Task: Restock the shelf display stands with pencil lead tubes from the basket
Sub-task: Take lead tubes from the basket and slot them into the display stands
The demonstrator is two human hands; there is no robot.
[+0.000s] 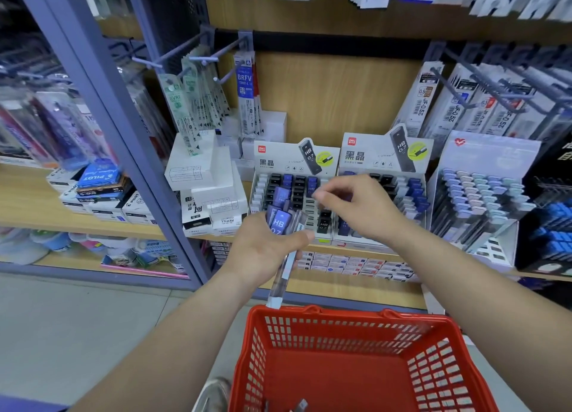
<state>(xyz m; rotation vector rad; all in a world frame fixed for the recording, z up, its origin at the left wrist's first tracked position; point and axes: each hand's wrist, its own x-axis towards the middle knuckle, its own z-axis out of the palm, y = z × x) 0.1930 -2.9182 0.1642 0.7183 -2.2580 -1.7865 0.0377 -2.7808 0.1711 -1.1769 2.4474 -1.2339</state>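
Basket (340, 328): red, nearest, below the stand (278, 161). The stock inside is almost gone, and what lies on its floor is too blurred to name.
Left hand (266, 244): at the stand's front edge, fingers curled round a bunch of HB 0.7 tubes (280, 219), probably kept close as supply for quick feeding.
Right hand (356, 204): over the stand's slots, fingertips drawn together. Cannot tell whether they pinch a tube.
Stand: rows part filled, with gaps.
Second stand (371, 157): just right of the stand, also part filled.

Head view: looks forward-down, close over basket (356, 322), facing shelf (334, 96).
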